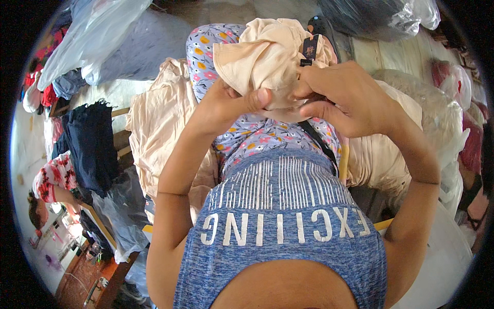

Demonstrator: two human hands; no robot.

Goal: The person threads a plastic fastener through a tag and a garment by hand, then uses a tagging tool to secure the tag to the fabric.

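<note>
A cream-coloured garment (262, 56) is bunched up over my lap, and both hands have hold of it. My left hand (234, 103) grips its near left side, thumb pressed on the cloth and the other fingers partly hidden beneath. On the right, my right hand (347, 95) is closed with fingers and thumb pinching the near edge of the same garment. A black hang tag (310, 47) lies on the fabric just beyond the right hand's knuckles. What kind of garment it is cannot be made out.
Piles of cream cloth lie to my left (167, 123) and right (378, 157). Large clear plastic bags (136, 46) stand at the far left, with another dark-filled plastic bag (375, 18) far right. Dark blue cloth (90, 147) hangs at left, near another person in a red-and-white top (54, 177).
</note>
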